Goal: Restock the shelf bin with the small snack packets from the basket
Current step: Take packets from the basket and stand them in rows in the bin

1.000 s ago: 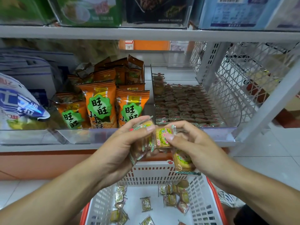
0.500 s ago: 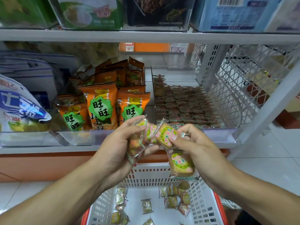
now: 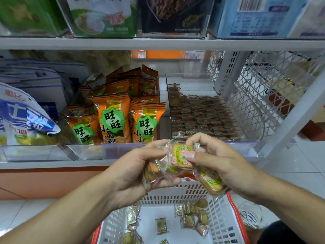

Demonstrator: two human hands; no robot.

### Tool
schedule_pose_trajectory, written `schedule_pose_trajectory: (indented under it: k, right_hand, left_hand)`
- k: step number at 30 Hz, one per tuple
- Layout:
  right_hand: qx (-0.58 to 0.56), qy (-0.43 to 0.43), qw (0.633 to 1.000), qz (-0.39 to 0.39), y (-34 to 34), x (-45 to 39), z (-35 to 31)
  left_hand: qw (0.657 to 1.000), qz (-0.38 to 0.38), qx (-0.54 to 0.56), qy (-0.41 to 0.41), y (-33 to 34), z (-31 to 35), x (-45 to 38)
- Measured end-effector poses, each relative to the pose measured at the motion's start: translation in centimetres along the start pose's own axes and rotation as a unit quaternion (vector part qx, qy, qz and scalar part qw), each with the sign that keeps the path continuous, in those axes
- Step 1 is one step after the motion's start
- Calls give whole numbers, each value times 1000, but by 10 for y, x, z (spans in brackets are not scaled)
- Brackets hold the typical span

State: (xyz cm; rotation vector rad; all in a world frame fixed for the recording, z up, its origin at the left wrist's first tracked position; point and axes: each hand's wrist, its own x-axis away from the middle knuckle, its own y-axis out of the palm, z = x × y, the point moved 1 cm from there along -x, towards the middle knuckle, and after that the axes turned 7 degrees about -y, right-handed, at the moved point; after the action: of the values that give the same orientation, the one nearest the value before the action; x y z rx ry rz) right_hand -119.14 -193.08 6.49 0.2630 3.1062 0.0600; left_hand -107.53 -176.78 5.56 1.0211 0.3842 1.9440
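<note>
I see my left hand point(image 3: 139, 171) and right hand point(image 3: 218, 161) both pinching snack packets point(image 3: 181, 155) above the basket point(image 3: 175, 194).

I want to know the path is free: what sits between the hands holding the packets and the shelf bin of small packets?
In the head view, only the bin's clear front wall separates the left hand and right hand from the shelf bin.

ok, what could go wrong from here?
1. Both hands, left hand and right hand, hold several slippery snack packets; one hanging low may drop into the basket.
2. The shelf bin already looks nearly full, so packets may spill over its clear front lip.
</note>
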Motion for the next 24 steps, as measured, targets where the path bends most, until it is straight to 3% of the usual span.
schedule_pose_trajectory:
  k: [6, 11, 18, 21, 24]
  right_hand:
    - [57, 8, 988, 142, 5, 0, 11]
    - [91, 34, 989, 108, 18, 1, 23]
    - [136, 29, 989, 52, 18, -2, 23]
    - [85, 91, 992, 30, 16, -1, 20]
    - [-4, 156, 986, 65, 12, -1, 13]
  left_hand:
    - [991, 35, 55, 119, 3, -1, -6]
    - [979, 101, 8, 178, 2, -7, -7]
    - [978, 123, -29, 163, 2, -13, -5]
    - [980, 129, -24, 149, 2, -14, -7]
    - [977, 144, -5, 158, -1, -11, -10]
